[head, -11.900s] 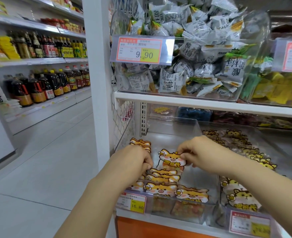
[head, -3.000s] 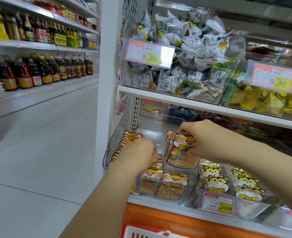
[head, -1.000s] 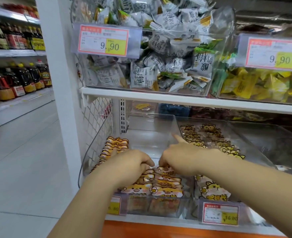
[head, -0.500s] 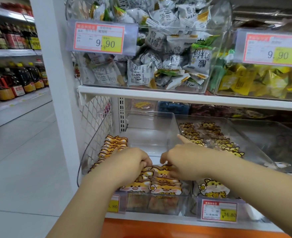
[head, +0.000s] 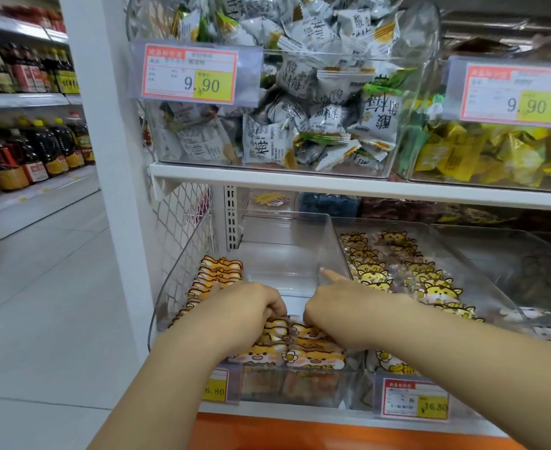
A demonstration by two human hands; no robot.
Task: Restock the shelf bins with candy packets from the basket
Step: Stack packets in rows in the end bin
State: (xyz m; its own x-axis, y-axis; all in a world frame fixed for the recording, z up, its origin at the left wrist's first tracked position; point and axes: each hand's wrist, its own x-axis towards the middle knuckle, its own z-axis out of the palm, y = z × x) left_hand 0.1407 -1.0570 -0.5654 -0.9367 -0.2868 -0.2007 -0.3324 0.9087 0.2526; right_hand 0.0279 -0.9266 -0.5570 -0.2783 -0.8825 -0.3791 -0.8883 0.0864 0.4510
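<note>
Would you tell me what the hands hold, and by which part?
It seems the left hand and right hand pinch orange candy packets by their top edges.

Clear glossy plastic bin [head: 324, 241]; shiny film candy packets [head: 313, 357].

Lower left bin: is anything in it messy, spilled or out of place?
Nothing spilled or torn. The front packets lie slumped and overlapping, unlike the neat upright row along the bin's left wall.
</note>
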